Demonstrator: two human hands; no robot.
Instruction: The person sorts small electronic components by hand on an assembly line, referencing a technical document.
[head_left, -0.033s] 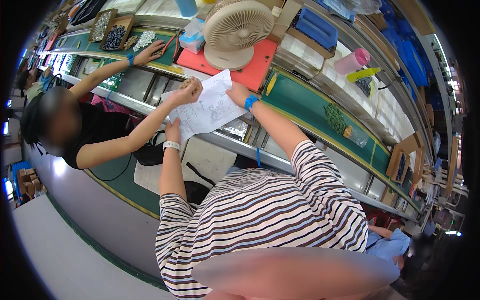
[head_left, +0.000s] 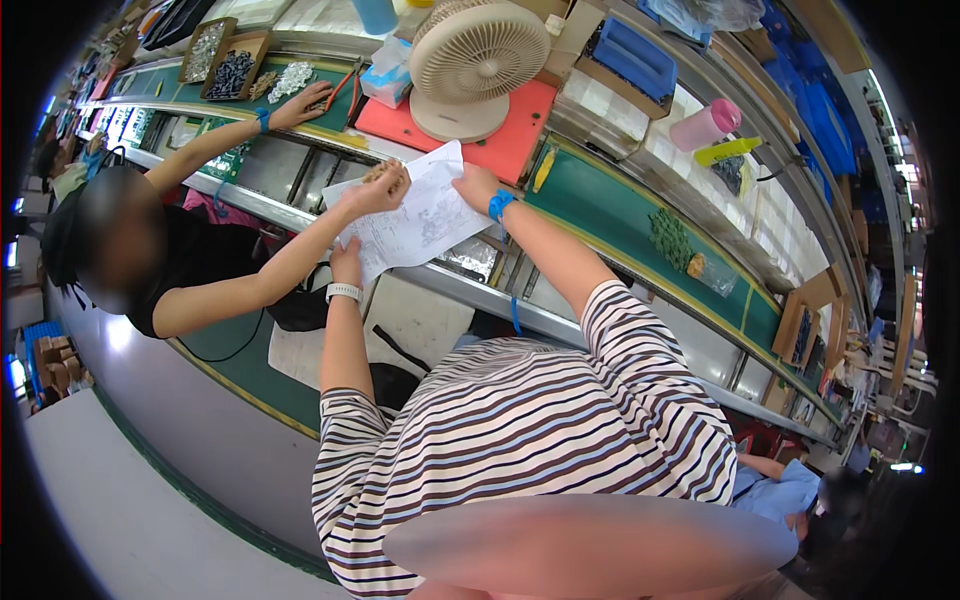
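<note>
A printed white sheet of paper (head_left: 432,218) is stretched between my two hands above the near edge of the work line. My left hand (head_left: 346,263), below a white wristband, pinches its lower left edge. At the upper right corner, my right hand (head_left: 475,188), with a blue band at the wrist, grips the paper. Over the sheet's upper left part reaches a co-worker's hand (head_left: 382,188), curled around small tan pieces. That person's other hand (head_left: 303,106) rests on the green bench beside red-handled pliers (head_left: 345,87).
A beige fan (head_left: 462,110) stands on a red board (head_left: 525,135) beyond the paper, with a tissue pack (head_left: 388,82) to its left. Trays of small parts (head_left: 236,75) sit far left. Green-leaded components (head_left: 672,237) lie on the right-hand green strip.
The co-worker's curled hand over the paper has turned and shifted slightly. My hands and the sheet stay nearly where they were.
</note>
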